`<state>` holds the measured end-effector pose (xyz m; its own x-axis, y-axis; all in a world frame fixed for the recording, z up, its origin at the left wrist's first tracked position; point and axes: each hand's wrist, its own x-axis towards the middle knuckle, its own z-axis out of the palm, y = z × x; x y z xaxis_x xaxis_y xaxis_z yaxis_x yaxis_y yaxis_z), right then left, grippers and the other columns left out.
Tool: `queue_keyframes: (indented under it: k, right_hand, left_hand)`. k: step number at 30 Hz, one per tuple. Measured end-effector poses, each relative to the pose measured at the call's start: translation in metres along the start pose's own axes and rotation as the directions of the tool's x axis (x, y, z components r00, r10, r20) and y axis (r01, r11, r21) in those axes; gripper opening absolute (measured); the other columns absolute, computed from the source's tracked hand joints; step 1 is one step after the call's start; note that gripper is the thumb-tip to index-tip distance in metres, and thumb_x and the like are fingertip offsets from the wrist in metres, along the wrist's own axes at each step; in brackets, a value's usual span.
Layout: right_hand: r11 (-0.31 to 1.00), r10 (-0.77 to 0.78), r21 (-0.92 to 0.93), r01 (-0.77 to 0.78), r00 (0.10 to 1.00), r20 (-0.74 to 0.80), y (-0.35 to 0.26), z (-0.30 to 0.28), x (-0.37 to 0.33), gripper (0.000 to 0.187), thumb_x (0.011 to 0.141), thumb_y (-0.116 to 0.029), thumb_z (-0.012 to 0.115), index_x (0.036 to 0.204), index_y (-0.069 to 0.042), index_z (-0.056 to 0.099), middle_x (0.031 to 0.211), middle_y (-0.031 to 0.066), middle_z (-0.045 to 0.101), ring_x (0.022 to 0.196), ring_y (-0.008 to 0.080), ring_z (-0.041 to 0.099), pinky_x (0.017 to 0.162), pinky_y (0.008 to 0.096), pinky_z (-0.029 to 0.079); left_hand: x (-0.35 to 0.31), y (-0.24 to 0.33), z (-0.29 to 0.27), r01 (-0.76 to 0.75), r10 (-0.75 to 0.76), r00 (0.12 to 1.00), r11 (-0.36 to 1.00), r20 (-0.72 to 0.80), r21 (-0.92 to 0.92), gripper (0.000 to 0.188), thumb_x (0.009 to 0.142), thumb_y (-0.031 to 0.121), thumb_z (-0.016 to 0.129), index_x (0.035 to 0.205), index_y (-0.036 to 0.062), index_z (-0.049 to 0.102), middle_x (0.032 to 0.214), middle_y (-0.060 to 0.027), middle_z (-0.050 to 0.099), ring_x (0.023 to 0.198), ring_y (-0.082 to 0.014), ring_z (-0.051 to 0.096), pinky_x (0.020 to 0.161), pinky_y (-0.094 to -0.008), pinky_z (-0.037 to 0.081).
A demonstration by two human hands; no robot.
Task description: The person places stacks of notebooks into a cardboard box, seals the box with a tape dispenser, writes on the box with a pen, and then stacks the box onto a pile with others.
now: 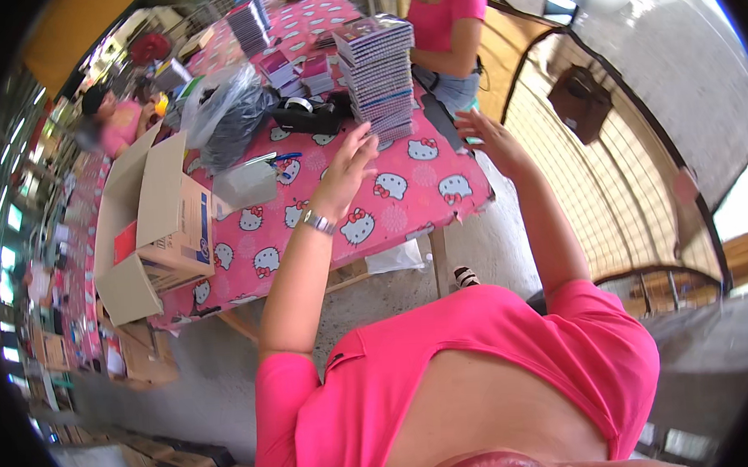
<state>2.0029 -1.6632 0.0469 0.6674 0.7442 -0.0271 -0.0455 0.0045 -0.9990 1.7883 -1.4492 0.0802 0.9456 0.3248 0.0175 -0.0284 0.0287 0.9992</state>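
A tall stack of spiral-bound notebooks [379, 79] stands on the table near its right end. My left hand [349, 171], with a metal watch at the wrist, is raised at the near left side of the stack. Its fingers are extended and hold nothing. To the right of the stack, past the table's edge, my right hand [495, 142] is held up with fingers apart, also without anything in it. Whether the left fingertips touch the lowest notebooks I cannot tell. Just left of the stack sits a black tape dispenser [311, 115].
An open cardboard box [176, 224] stands at the table's left edge, beside a plastic bag [231, 114] with dark contents. Pens [284, 158] lie near a clear sheet [247, 183]. Beyond are smaller notebook piles [248, 29]. Another person [448, 45] is at the far right side; mesh panels [614, 167] rise behind.
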Motion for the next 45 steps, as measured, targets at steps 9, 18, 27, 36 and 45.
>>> queue_keyframes:
  k: [9,18,27,36,45]
  right_hand:
    - [0.948,-0.012,0.316,-0.047,0.983,0.184,0.002,0.001,0.285,0.075,0.091,-0.065,0.026,0.133,-0.006,0.043,0.13,0.0118,0.049,0.119,0.0242,0.045,0.097,0.0376,0.037]
    - [0.949,-0.289,0.225,0.22,0.892,0.347,-0.005,0.037,0.243,0.084,0.089,-0.069,0.016,0.131,-0.002,0.043,0.124,0.0147,0.052,0.113,0.0254,0.049,0.097,0.0353,0.037]
    - [0.71,-0.638,0.188,0.679,0.508,0.578,-0.022,0.068,0.073,0.079,0.088,-0.065,0.028,0.127,0.002,0.044,0.119,0.0203,0.049,0.112,0.0297,0.044,0.096,0.0402,0.033]
    - [0.97,0.242,-0.239,-0.041,0.186,0.952,0.082,0.15,-0.21,0.08,0.075,-0.029,0.075,0.131,0.007,0.031,0.115,0.0212,0.053,0.098,0.0233,0.058,0.077,0.0365,0.052]
    - [0.879,0.477,-0.468,0.095,-0.16,0.864,0.072,0.266,-0.422,0.084,0.071,-0.019,0.077,0.134,0.004,0.026,0.102,0.0216,0.058,0.083,0.0237,0.062,0.067,0.033,0.053]
  left_hand:
    - [0.195,0.023,0.066,-0.024,-0.268,0.822,0.865,-0.502,-0.501,0.137,0.064,0.074,0.064,0.132,0.0151,-0.04,0.153,-0.0161,0.003,0.137,-0.0422,0.016,0.1,-0.0719,0.006]
    - [0.217,0.012,0.072,-0.41,-0.266,0.655,0.662,-0.707,-0.628,0.118,0.067,0.048,0.073,0.142,0.0105,-0.01,0.141,-0.014,0.032,0.116,-0.03,0.047,0.093,-0.0506,0.042]
    - [-0.03,-0.027,0.079,-0.718,0.041,0.642,0.383,-0.765,-0.582,0.056,0.079,0.039,0.058,0.124,0.0075,0.049,0.121,-0.0105,0.058,0.11,-0.0303,0.055,0.098,-0.0487,0.041]
    - [-0.375,-0.135,0.237,-0.78,-0.174,0.446,0.405,-0.878,-0.476,0.073,0.074,0.039,0.058,0.133,0.0013,0.04,0.125,-0.0193,0.053,0.108,-0.0329,0.057,0.093,-0.0456,0.047]
    - [-0.64,-0.231,0.376,-0.96,-0.197,0.14,0.212,-0.97,-0.181,0.068,0.073,0.043,0.059,0.125,0.0019,0.049,0.12,-0.0169,0.057,0.104,-0.0318,0.058,0.089,-0.0448,0.048]
